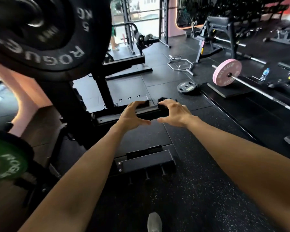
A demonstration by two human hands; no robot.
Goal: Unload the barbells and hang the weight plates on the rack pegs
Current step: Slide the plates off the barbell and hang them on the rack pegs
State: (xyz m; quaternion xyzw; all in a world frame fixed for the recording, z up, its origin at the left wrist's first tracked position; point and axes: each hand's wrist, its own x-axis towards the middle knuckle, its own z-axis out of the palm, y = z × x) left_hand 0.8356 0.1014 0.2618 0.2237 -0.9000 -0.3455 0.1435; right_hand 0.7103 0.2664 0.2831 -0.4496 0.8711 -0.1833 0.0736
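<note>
The green plate [5, 158] at far left reads "ROGUE". Above it the black plate [45, 36], marked "ROGUE" and "5 KG", hangs up-left of both hands, nearer the left hand [132, 115]. Both hands are empty, curled, thumbs nearly meeting; the right hand [176, 114] faces the pink "ROGUE" plate [227, 72], whose barbell [261, 91] runs toward the lower right.

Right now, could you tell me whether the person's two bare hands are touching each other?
Apart. The head view shows a narrow strip of dark floor between the left hand thumb tip and the right hand thumb tip.
</note>
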